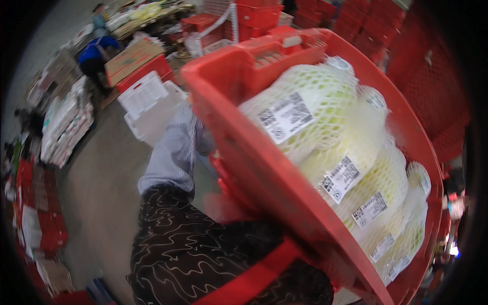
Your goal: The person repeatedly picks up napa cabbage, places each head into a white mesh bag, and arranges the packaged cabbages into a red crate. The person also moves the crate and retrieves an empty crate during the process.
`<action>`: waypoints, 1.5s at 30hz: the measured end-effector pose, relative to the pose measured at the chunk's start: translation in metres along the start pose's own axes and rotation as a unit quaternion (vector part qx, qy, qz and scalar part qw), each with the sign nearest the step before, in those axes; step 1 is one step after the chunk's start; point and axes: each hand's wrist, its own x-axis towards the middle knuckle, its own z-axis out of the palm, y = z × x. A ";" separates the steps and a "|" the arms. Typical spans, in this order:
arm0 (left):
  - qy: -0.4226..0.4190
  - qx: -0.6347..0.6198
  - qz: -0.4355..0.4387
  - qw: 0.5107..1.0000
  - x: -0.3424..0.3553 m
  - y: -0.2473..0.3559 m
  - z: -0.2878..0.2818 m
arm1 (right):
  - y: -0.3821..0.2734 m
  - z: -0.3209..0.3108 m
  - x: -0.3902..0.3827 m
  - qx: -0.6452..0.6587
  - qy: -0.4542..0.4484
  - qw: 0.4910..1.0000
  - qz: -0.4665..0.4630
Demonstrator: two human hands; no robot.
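A red plastic crate (274,162), tilted, fills the right half of the head view close to me. Inside it lie several pale yellow-green vegetables (325,96) that look like cabbages, each in a white foam net with a printed label (287,117). My left arm, in a black patterned garment with a striped lower sleeve (170,152), reaches up to the crate's left side. The crate hides my left hand, so its fingers cannot be made out. Of my right hand nothing shows.
White plastic crates (147,101) stand beyond my left arm, near a red crate with cardboard (134,63) on top. A person in blue (96,51) bends beside it. Red crates (256,15) are stacked at the back, and wrapped white goods (66,122) lie left.
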 end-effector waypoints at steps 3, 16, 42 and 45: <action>0.067 -0.055 -0.066 0.994 -0.045 -0.047 -0.047 | 0.011 0.026 -0.012 -0.004 -0.062 0.998 0.005; -0.178 0.036 -0.411 0.893 -0.140 -0.264 -0.161 | 0.081 0.239 -0.141 -0.126 -0.372 0.911 0.125; -0.124 0.249 -0.448 0.850 0.168 -0.294 -0.437 | -0.037 0.584 -0.021 -0.320 -0.411 0.853 0.038; -0.070 0.221 -0.427 0.874 0.247 -0.289 -0.443 | -0.085 0.621 0.006 -0.263 -0.352 0.897 0.042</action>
